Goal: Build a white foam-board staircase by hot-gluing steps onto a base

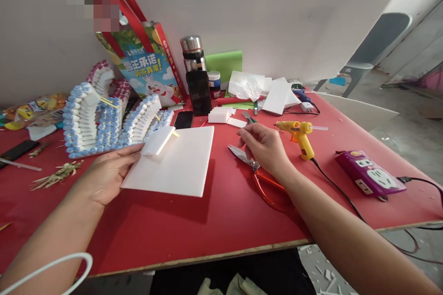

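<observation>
My left hand (110, 170) grips the left edge of a square white foam board (176, 166), held tilted above the red table. A smaller white foam piece (158, 140) rests near the board's far left corner, by my left fingertips. From under that piece sticks out a short yellow stick (175, 133). My right hand (265, 145) hovers to the right of the board, thumb and fingers pinched together; whatever is between them, if anything, is too small to make out. Below it lie red-handled scissors (266, 184), partly hidden by my hand and forearm.
A yellow glue gun (297, 136) and a purple power strip (370, 175) with cords lie right. Behind are small white foam pieces (219, 115), a phone (184, 120), a thermos (192, 50) and a carrier bag (148, 69). Blue-and-white folded structures (93, 120) stand left.
</observation>
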Motion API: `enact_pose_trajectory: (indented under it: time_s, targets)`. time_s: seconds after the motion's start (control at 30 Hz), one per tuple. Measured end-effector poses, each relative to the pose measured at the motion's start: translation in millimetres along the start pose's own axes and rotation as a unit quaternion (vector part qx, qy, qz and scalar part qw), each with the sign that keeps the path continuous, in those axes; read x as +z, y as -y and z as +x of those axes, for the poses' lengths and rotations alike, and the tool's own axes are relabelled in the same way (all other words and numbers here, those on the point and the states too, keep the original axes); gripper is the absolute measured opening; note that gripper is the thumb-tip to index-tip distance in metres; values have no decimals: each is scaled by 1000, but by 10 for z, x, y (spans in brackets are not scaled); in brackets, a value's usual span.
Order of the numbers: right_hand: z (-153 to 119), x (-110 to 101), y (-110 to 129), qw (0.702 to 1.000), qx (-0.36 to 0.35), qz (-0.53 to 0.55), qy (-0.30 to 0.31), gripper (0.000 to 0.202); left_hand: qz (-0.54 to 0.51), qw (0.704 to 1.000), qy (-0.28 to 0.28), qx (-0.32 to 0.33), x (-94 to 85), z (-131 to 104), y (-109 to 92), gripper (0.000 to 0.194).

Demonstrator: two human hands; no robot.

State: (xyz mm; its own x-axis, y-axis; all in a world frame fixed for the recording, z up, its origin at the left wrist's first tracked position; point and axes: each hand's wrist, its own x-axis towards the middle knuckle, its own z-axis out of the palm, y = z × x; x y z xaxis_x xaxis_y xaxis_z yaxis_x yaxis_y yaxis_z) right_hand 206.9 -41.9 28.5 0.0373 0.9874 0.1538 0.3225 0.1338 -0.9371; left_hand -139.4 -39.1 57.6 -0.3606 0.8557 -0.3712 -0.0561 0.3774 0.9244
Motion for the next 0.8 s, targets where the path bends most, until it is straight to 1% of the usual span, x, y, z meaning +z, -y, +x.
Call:
enact_pose_trajectory:
  time_s: [0.03, 0.07, 0.13, 0.17, 0.23, 0.27, 0.33, 0.43, 0.6, 0.73, 0.8]
  targets:
    - [5, -6, -13, 997, -7, -71, 4, 21, 9, 1000, 16, -13, 0, 6, -11, 45]
    - [9, -16, -20, 989, -15, -150, 15, 18, 17, 999, 32, -26, 6, 14, -11, 46]
    - [9, -37, -18, 952, -22, -298, 61, 16, 26, 996, 67, -49, 28, 36, 8, 47]
    - [6, -47, -9, 930, -18, -355, 89, 18, 26, 994, 86, -57, 44, 51, 21, 47]
    - [-1, -64, 14, 893, -2, -430, 135, 23, 24, 990, 126, -67, 86, 84, 45, 46]
    - [-3, -72, 26, 880, 5, -451, 150, 22, 24, 987, 144, -71, 111, 102, 54, 45]
    - [-2, -90, 44, 867, 17, -468, 171, 19, 31, 982, 170, -78, 167, 142, 67, 41]
    - [11, -120, 54, 867, 24, -463, 183, 18, 45, 976, 196, -88, 249, 207, 86, 37]
    - [25, -155, 69, 862, 39, -473, 177, 16, 44, 970, 221, -87, 358, 275, 103, 30]
    - [43, -170, 91, 850, 54, -499, 158, 13, 54, 960, 256, -98, 441, 276, 85, 33]
    - [55, -172, 90, 849, 56, -503, 152, 12, 61, 958, 261, -102, 480, 271, 70, 35]
